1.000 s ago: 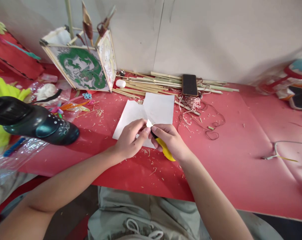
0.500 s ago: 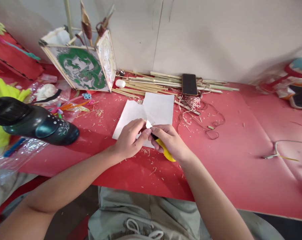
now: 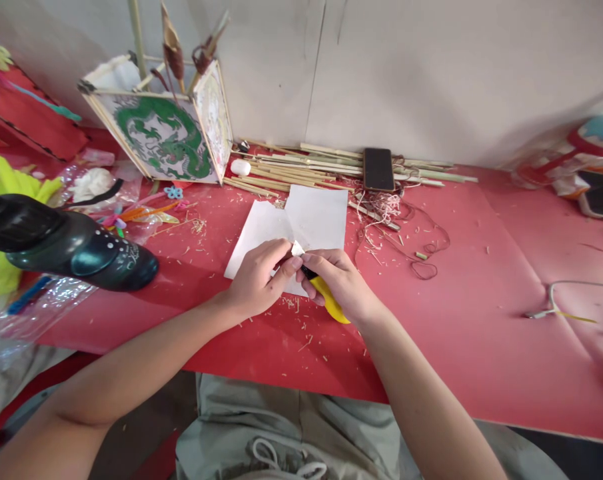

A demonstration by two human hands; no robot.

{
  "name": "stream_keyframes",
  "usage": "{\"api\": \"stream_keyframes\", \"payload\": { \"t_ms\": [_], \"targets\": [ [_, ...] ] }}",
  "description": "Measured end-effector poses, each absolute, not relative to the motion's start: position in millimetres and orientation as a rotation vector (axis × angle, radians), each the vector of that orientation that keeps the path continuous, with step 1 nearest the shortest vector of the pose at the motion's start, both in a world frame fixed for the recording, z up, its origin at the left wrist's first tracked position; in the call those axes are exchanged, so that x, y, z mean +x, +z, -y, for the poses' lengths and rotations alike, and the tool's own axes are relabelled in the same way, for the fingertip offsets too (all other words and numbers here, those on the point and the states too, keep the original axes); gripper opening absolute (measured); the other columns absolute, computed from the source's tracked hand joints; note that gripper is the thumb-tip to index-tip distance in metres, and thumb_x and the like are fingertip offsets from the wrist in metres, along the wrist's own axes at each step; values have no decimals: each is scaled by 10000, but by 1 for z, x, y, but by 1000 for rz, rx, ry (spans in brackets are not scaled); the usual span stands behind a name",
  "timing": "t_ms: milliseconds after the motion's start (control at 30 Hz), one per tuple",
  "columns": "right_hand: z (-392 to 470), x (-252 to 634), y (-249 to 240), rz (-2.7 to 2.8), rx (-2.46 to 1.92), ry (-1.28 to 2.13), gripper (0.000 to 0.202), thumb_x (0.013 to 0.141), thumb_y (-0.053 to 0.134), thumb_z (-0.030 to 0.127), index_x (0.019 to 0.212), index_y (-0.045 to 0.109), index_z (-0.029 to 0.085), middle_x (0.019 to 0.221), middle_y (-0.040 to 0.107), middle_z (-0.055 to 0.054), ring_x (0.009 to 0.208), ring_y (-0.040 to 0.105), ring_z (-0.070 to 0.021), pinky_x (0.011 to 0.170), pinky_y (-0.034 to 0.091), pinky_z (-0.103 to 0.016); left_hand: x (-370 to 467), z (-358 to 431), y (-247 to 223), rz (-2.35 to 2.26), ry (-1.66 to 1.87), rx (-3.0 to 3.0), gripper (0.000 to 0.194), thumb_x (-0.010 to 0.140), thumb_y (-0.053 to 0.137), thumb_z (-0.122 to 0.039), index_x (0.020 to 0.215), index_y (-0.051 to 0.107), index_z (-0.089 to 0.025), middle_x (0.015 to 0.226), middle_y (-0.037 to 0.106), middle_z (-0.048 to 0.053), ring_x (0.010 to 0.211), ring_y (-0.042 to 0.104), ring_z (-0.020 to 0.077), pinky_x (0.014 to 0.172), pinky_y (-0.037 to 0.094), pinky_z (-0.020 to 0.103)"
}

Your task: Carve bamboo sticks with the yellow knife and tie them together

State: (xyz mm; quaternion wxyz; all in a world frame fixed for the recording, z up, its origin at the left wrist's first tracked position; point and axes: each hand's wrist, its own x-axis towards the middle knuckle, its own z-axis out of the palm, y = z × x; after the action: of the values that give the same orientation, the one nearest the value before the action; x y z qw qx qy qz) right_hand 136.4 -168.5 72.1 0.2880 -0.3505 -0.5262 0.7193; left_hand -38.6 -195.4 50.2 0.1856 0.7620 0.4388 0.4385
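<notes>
Over the white paper (image 3: 324, 217) near the front of the red table (image 3: 461, 320), the head view shows both hands close together, fingertips almost meeting. The right hand (image 3: 338, 280) is wrapped around a yellow-and-black tool (image 3: 335, 305), its yellow end angled down toward the person and its black end pointing at the left hand. The left hand (image 3: 262, 280) has its fingers bent and its thumb drawn in near that black end; whether it grips anything cannot be told, as its own fingers hide the spot. A small white piece (image 3: 297, 249) shows right at the fingertips, between the two hands, and which of them supports it is unclear. Pale shavings (image 3: 307, 344) lie scattered on the table in front of the paper. Behind the paper, thin sticks (image 3: 286, 175) lie along the wall, with a dark phone (image 3: 378, 169) resting across some of them and a tangle of string (image 3: 385, 205) just in front of it. To the left stand a paper-sided box (image 3: 164, 140) bearing a green dragon and, nearer the person, a dark bottle (image 3: 101, 250).
</notes>
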Motion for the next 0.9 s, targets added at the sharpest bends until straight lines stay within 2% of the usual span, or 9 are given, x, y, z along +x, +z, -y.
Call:
{"api": "stream_keyframes", "payload": {
  "t_ms": [233,533,900],
  "targets": [
    [169,133,64,1369,-931,1841,346,929,570,408,700,624,154,527,538,13,422,439,-81,386,321,-212,-38,197,52,-1302,1216,2025,317,1030,526,-310,744,530,-173,655,497,-27,598,451,89,584,342,253],
    [172,129,60,1350,-980,1728,374,946,572,440,704,614,157,514,516,27,420,431,-77,420,325,-228,-38,196,52,-1320,1228,1918,337,1003,583,-344,719,523,-172,614,490,-41,543,423,74,523,307,241],
    [170,126,56,1320,-1017,1741,386,926,596,475,690,602,169,537,536,15,437,457,-87,436,341,-237,-38,195,49,-1292,1160,1756,307,1018,529,-382,785,529,-182,693,574,-18,615,530,94,554,381,228]
  ]
}}
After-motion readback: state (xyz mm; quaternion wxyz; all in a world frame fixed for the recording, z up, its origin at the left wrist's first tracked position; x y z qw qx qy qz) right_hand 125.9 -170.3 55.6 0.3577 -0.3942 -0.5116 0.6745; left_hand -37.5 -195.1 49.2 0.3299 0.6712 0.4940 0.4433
